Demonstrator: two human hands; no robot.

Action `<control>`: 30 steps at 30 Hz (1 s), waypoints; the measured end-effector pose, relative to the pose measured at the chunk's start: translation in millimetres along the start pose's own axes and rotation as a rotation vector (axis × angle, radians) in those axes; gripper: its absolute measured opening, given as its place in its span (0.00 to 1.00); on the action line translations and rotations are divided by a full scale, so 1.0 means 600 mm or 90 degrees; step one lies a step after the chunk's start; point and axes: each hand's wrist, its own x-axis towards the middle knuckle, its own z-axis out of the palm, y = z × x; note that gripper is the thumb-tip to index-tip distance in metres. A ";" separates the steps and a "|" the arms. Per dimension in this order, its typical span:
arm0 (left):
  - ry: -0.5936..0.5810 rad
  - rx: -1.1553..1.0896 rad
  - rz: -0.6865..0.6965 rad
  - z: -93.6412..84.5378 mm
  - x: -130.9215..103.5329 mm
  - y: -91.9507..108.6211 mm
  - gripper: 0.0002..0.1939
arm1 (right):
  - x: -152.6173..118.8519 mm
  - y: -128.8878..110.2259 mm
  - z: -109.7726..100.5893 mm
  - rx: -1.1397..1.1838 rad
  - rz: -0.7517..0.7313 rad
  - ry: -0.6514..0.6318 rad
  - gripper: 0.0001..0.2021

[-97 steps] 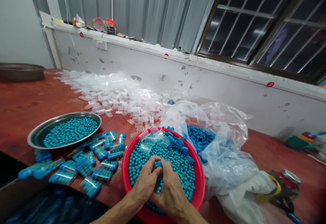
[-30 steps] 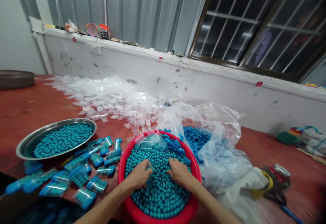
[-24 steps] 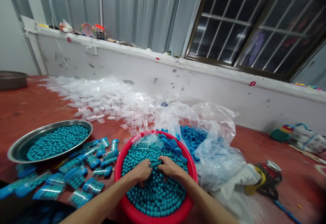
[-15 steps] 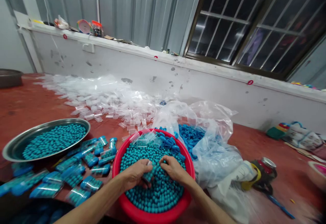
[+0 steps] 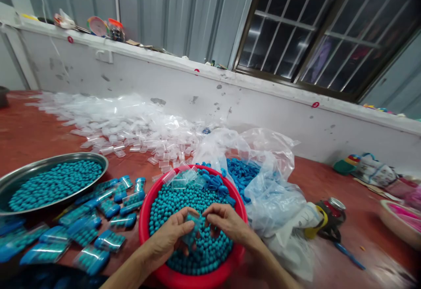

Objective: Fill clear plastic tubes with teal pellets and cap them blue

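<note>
A red basin point(image 5: 144, 219) full of teal beads point(image 5: 171, 205) stands in front of me. Over the beads, my left hand point(image 5: 176, 232) grips a small clear plastic case point(image 5: 191, 230) with teal showing through it. My right hand point(image 5: 223, 221) is close beside the case on its right, fingers curled and pinched together; what they hold, if anything, is hidden. Clear empty cases point(image 5: 184, 177) and blue caps point(image 5: 215, 183) lie on the beads at the basin's far side.
Left of the basin lie several filled, blue-capped cases point(image 5: 110, 240) and a metal tray point(image 5: 102, 173) of beads. Clear cases point(image 5: 131, 126) are heaped behind. To the right are an open plastic bag point(image 5: 272, 192) with blue caps, a jar with a red lid point(image 5: 335, 205) and a pink-filled bowl point(image 5: 391, 223).
The case in my left hand has been raised and tilted more upright. My right hand has stayed close to it, fingers still curled. The view has turned slightly right.
</note>
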 end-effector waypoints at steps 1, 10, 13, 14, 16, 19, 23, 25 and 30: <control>0.007 -0.005 0.006 -0.001 0.001 -0.002 0.18 | 0.007 0.007 -0.014 -0.111 0.029 0.055 0.11; 0.082 0.030 -0.021 -0.012 0.016 -0.010 0.23 | 0.073 0.044 -0.008 -0.411 0.130 0.170 0.15; 0.094 0.004 -0.008 -0.012 0.014 -0.008 0.23 | 0.067 0.051 0.003 -0.356 0.057 0.119 0.12; 0.101 -0.007 -0.002 -0.011 0.013 -0.007 0.23 | 0.064 0.054 -0.002 -0.341 0.039 0.112 0.13; 0.119 -0.026 0.012 -0.009 0.013 -0.006 0.22 | 0.055 0.062 -0.022 -0.326 0.020 0.122 0.14; 0.136 -0.028 0.021 -0.007 0.012 -0.006 0.21 | 0.044 0.066 -0.053 -0.342 0.022 0.177 0.15; 0.143 0.017 0.000 -0.005 0.012 -0.008 0.20 | 0.045 0.052 -0.039 -0.507 -0.028 0.129 0.16; 0.145 0.036 -0.008 -0.004 0.012 -0.010 0.20 | 0.055 0.045 -0.015 -0.572 -0.050 0.085 0.13; 0.173 0.063 0.011 -0.006 0.015 -0.014 0.21 | 0.068 0.038 0.008 -0.537 -0.055 0.109 0.07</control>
